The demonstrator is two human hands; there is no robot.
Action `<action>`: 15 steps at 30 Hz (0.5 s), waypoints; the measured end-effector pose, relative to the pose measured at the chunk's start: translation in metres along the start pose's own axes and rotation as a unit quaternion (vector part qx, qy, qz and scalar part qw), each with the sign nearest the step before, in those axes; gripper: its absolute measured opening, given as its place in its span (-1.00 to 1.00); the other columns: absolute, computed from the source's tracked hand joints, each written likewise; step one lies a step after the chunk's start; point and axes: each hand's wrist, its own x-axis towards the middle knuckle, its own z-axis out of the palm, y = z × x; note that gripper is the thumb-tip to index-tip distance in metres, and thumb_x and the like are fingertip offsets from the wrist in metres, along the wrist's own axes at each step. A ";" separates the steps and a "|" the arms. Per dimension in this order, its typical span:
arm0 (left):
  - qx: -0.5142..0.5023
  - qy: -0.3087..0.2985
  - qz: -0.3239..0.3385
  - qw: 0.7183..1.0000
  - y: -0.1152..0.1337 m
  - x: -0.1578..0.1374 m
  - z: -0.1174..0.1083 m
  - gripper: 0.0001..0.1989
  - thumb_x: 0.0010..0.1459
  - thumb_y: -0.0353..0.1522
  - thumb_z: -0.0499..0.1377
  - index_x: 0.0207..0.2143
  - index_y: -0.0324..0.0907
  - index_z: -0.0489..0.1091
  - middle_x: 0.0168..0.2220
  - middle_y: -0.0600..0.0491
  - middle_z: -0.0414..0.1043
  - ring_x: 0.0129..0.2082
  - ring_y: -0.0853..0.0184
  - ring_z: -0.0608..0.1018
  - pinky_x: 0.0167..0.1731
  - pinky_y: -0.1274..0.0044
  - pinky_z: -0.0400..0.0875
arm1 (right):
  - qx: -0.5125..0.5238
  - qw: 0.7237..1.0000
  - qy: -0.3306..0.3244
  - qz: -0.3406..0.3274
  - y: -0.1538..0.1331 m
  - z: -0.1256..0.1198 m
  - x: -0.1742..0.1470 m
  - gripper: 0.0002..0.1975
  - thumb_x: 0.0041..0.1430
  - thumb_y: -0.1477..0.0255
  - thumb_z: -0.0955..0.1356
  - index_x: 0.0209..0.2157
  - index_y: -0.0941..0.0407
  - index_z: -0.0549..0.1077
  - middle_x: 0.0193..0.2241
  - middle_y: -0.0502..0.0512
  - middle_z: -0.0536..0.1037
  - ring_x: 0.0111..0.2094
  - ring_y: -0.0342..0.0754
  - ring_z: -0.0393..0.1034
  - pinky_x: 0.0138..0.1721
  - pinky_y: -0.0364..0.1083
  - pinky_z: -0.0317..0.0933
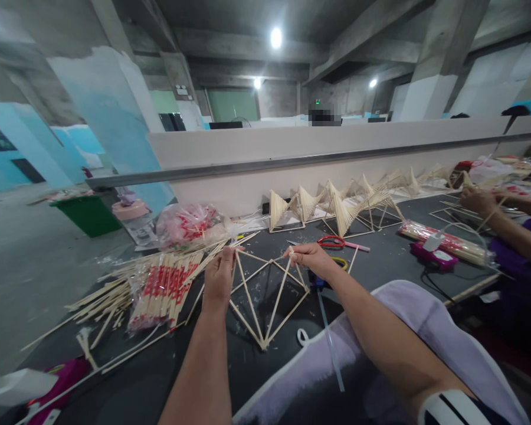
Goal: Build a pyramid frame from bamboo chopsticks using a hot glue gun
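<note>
Concrete everywhere in this place: bare pillars, a raw ceiling with a few lamps, pale blue paint on the far walls. Only one view, from the head camera, so here's what it shows.

Down the middle runs a long dark worktable (380,260) with a low white divider (336,159) along its back edge. The person's left hand (218,278) and right hand (310,258) are both pinched closed on the top corners of a stick frame (265,301), one corner each. It's thin pale wooden sticks joined into triangles, with the bottom point resting on the table. Holding it by the two upper corners looks like a way to keep the flimsy thing spread and square, though that's my guess.

Just left of the left hand there's a heap of wrapped chopsticks (161,289) in clear sleeves with red print, loose bare ones fanned out beside it, close enough to grab. Red scissors (336,242) lie right behind the right hand. Further back, a row of finished frames (336,206) stands against the divider, fan-like and spiky. A lilac cloth (407,319) covers the lap. At the far right, another person's hands (482,200) work on sticks too, with a pink glue gun (431,255) on the table near them.
</note>
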 end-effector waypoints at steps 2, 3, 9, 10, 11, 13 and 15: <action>-0.029 -0.003 -0.007 1.000 -0.001 0.001 0.000 -0.53 0.08 -0.04 -0.02 -0.35 -0.22 0.48 -0.53 0.06 0.39 -0.53 0.41 0.36 -0.48 0.58 0.21 | 0.001 1.000 -0.002 -0.004 0.000 0.000 0.000 -0.67 -0.04 0.22 0.37 -0.32 0.18 0.52 -0.64 -0.03 0.36 -0.62 -0.25 0.05 -0.59 -0.23 -0.06; -0.032 -0.001 -0.007 0.999 -0.002 0.002 0.000 -0.51 0.09 -0.03 -0.03 -0.36 -0.22 0.48 -0.54 0.06 0.39 -0.54 0.41 0.36 -0.48 0.58 0.21 | 0.002 1.000 -0.004 -0.005 0.000 0.000 0.000 -0.67 -0.04 0.22 0.36 -0.31 0.18 0.52 -0.63 -0.03 0.37 -0.61 -0.25 0.05 -0.59 -0.23 -0.06; -0.014 0.051 -0.006 0.999 -0.008 0.004 -0.003 -0.43 0.10 0.01 -0.11 -0.34 -0.26 0.48 -0.40 -0.04 0.47 -0.43 0.37 0.42 -0.48 0.58 0.20 | 0.002 1.000 -0.004 0.005 0.001 -0.001 0.001 -0.65 -0.06 0.19 0.37 -0.32 0.17 0.53 -0.64 -0.03 0.37 -0.61 -0.24 0.06 -0.58 -0.21 -0.04; -0.014 0.054 -0.007 0.998 -0.009 0.005 -0.003 -0.42 0.10 0.01 -0.11 -0.34 -0.26 0.48 -0.38 -0.05 0.48 -0.42 0.36 0.43 -0.49 0.58 0.20 | 0.001 1.000 -0.004 0.006 0.001 -0.001 0.001 -0.65 -0.06 0.19 0.37 -0.32 0.17 0.53 -0.64 -0.03 0.38 -0.61 -0.24 0.06 -0.58 -0.21 -0.03; -0.014 0.056 -0.007 0.998 -0.009 0.005 -0.003 -0.41 0.09 0.02 -0.11 -0.33 -0.26 0.47 -0.37 -0.06 0.48 -0.42 0.36 0.44 -0.49 0.58 0.20 | 0.000 1.000 -0.004 0.005 0.001 -0.001 0.000 -0.65 -0.06 0.19 0.37 -0.32 0.17 0.53 -0.64 -0.03 0.38 -0.61 -0.24 0.06 -0.58 -0.21 -0.03; -0.017 0.062 -0.004 0.998 -0.009 0.004 -0.002 -0.42 0.09 0.02 -0.10 -0.34 -0.26 0.48 -0.39 -0.05 0.48 -0.43 0.36 0.44 -0.50 0.58 0.20 | -0.004 1.000 -0.005 0.002 0.001 -0.001 0.000 -0.65 -0.05 0.19 0.37 -0.31 0.17 0.53 -0.63 -0.03 0.39 -0.61 -0.24 0.08 -0.57 -0.21 -0.03; -0.018 0.065 -0.001 0.998 -0.007 0.004 -0.001 -0.44 0.09 0.01 -0.09 -0.35 -0.25 0.48 -0.41 -0.04 0.48 -0.45 0.37 0.43 -0.50 0.58 0.21 | -0.009 1.000 -0.004 0.000 0.001 -0.001 0.000 -0.64 -0.05 0.19 0.36 -0.31 0.17 0.53 -0.63 -0.02 0.38 -0.61 -0.24 0.08 -0.57 -0.22 -0.04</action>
